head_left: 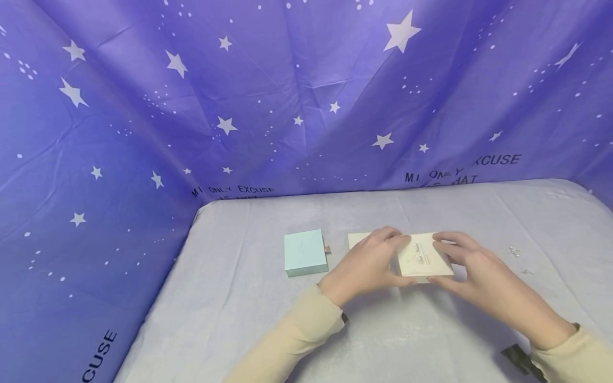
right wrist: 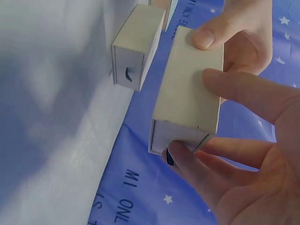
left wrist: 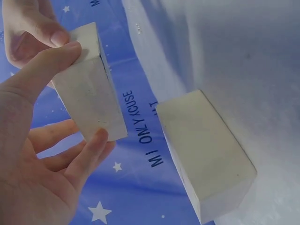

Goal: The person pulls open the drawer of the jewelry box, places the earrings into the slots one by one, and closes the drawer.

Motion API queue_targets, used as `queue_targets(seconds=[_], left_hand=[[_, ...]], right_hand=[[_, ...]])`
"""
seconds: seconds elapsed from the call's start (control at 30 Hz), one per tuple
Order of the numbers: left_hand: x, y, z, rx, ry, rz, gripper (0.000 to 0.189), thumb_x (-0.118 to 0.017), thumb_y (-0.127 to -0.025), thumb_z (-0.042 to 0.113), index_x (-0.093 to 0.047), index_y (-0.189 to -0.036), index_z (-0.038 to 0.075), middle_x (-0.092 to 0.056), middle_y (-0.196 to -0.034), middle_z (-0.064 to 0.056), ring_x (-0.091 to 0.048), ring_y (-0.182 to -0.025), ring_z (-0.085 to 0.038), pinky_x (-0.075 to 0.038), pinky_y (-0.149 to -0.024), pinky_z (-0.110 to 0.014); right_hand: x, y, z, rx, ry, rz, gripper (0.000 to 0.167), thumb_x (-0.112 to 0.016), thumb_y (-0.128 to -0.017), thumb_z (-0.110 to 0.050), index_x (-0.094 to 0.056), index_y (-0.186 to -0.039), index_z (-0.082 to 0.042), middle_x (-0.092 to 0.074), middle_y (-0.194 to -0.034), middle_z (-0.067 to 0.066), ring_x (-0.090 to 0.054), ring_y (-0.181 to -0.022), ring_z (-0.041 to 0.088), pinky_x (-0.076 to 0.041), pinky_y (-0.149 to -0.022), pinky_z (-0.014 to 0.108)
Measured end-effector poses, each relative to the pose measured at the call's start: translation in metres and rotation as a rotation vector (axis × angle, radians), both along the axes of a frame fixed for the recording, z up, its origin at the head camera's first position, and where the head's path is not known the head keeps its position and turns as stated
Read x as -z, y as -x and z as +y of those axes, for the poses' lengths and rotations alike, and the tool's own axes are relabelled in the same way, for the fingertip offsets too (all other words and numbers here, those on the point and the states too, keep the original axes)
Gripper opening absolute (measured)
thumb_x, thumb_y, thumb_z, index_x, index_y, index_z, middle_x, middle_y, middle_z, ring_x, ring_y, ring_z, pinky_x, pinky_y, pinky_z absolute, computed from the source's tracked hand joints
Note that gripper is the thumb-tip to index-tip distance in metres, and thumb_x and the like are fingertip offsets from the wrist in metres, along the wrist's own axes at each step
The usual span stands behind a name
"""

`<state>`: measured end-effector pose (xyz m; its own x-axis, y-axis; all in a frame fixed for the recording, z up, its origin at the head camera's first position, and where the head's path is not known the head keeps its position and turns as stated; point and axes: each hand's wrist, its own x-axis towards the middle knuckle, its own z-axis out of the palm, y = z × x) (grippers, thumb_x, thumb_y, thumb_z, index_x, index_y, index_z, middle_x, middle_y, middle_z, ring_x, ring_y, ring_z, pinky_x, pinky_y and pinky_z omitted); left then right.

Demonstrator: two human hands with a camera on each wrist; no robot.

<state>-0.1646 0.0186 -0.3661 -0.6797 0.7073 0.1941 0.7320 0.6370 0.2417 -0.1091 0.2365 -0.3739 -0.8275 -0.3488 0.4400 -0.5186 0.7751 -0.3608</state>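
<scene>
Both hands hold a cream drawer-style gift box [head_left: 421, 255] with small printed lettering on its top, raised above the table. My left hand [head_left: 375, 258] grips its left end, thumb along the near side and fingers at the far side. At the other end my right hand [head_left: 474, 266] grips it likewise. In the right wrist view, fingertips of that hand touch the end face beside a dark pull tab [right wrist: 169, 157]. The box looks closed. A second cream box [left wrist: 206, 145] stands on the table, partly hidden behind my left hand in the head view.
A light teal box [head_left: 305, 252] with an orange-brown tab [head_left: 328, 249] lies left of the hands. Small shiny trinkets [head_left: 514, 250] lie to the right on the pale grey tablecloth [head_left: 230, 319]. A purple star-printed curtain [head_left: 297, 80] hangs behind and at the left.
</scene>
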Motion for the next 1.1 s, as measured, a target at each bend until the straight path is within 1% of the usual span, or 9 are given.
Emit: queue_targets(seconds=[0.13, 0.23, 0.33, 0.47, 0.57, 0.63, 0.73, 0.87, 1.1], left_hand=[[0.001, -0.006, -0.009, 0.002, 0.008, 0.029, 0.072, -0.081, -0.078, 0.049, -0.058, -0.136, 0.014, -0.058, -0.128, 0.002, -0.054, -0.110, -0.006, -0.045, -0.095, -0.014], [0.003, -0.011, -0.016, 0.007, 0.003, 0.050, 0.071, -0.081, -0.077, 0.050, -0.058, -0.135, 0.014, -0.058, -0.126, 0.002, -0.055, -0.110, -0.007, -0.046, -0.095, -0.016], [0.005, -0.017, -0.023, 0.005, -0.013, 0.051, 0.073, -0.082, -0.076, 0.050, -0.059, -0.135, 0.013, -0.059, -0.126, 0.001, -0.056, -0.112, -0.007, -0.046, -0.097, -0.016], [0.008, -0.025, -0.031, -0.001, -0.054, 0.043, 0.076, -0.085, -0.072, 0.049, -0.060, -0.134, 0.012, -0.060, -0.125, 0.001, -0.056, -0.113, -0.008, -0.046, -0.097, -0.016], [0.009, -0.028, -0.036, 0.002, -0.085, 0.041, 0.076, -0.086, -0.071, 0.048, -0.060, -0.133, 0.012, -0.060, -0.121, 0.002, -0.056, -0.108, -0.006, -0.047, -0.092, -0.015], [0.009, -0.030, -0.039, 0.004, -0.093, 0.035, 0.076, -0.086, -0.071, 0.047, -0.060, -0.133, 0.012, -0.060, -0.119, 0.003, -0.056, -0.104, -0.005, -0.047, -0.090, -0.014], [0.011, -0.031, -0.043, 0.005, -0.093, 0.010, 0.074, -0.086, -0.072, 0.046, -0.060, -0.133, 0.013, -0.061, -0.119, 0.003, -0.056, -0.103, -0.004, -0.046, -0.090, -0.014], [0.015, -0.034, -0.048, -0.006, -0.078, -0.017, 0.075, -0.086, -0.072, 0.046, -0.060, -0.134, 0.012, -0.061, -0.122, 0.003, -0.057, -0.107, -0.006, -0.047, -0.094, -0.016], [0.023, -0.040, -0.057, -0.016, -0.065, -0.031, 0.079, -0.087, -0.070, 0.048, -0.060, -0.135, 0.012, -0.062, -0.124, 0.001, -0.058, -0.109, -0.007, -0.047, -0.096, -0.016]], right_hand=[[-0.001, -0.004, -0.007, -0.011, 0.001, 0.012, 0.059, -0.090, -0.064, -0.014, -0.069, -0.117, 0.000, -0.057, -0.127, 0.018, -0.064, -0.104, 0.038, -0.054, -0.080, 0.056], [0.000, -0.006, -0.013, -0.020, -0.002, 0.015, 0.060, -0.090, -0.064, -0.015, -0.068, -0.117, 0.001, -0.058, -0.127, 0.018, -0.064, -0.104, 0.039, -0.054, -0.081, 0.056], [0.001, -0.011, -0.019, -0.029, -0.008, 0.013, 0.061, -0.090, -0.064, -0.016, -0.068, -0.118, 0.001, -0.059, -0.127, 0.017, -0.065, -0.103, 0.038, -0.055, -0.079, 0.055], [0.002, -0.017, -0.026, -0.045, -0.018, 0.033, 0.059, -0.090, -0.064, -0.016, -0.068, -0.118, -0.002, -0.059, -0.125, 0.014, -0.067, -0.101, 0.033, -0.057, -0.075, 0.049], [0.001, -0.021, -0.031, -0.054, -0.021, 0.051, 0.059, -0.090, -0.064, -0.014, -0.068, -0.117, -0.002, -0.059, -0.125, 0.013, -0.067, -0.100, 0.031, -0.058, -0.074, 0.045], [0.001, -0.023, -0.033, -0.062, -0.016, 0.047, 0.059, -0.090, -0.064, -0.014, -0.068, -0.117, -0.002, -0.059, -0.125, 0.014, -0.067, -0.101, 0.032, -0.058, -0.074, 0.045], [0.004, -0.023, -0.037, -0.074, -0.017, 0.037, 0.058, -0.090, -0.065, -0.014, -0.068, -0.117, -0.001, -0.059, -0.124, 0.014, -0.067, -0.100, 0.031, -0.059, -0.074, 0.045], [0.009, -0.023, -0.041, -0.087, -0.021, 0.012, 0.055, -0.089, -0.067, -0.014, -0.068, -0.117, -0.002, -0.060, -0.124, 0.014, -0.067, -0.101, 0.030, -0.058, -0.077, 0.045], [0.018, -0.025, -0.047, -0.116, -0.026, -0.012, 0.055, -0.088, -0.068, -0.016, -0.068, -0.118, -0.003, -0.060, -0.125, 0.009, -0.066, -0.103, 0.026, -0.058, -0.081, 0.043]])
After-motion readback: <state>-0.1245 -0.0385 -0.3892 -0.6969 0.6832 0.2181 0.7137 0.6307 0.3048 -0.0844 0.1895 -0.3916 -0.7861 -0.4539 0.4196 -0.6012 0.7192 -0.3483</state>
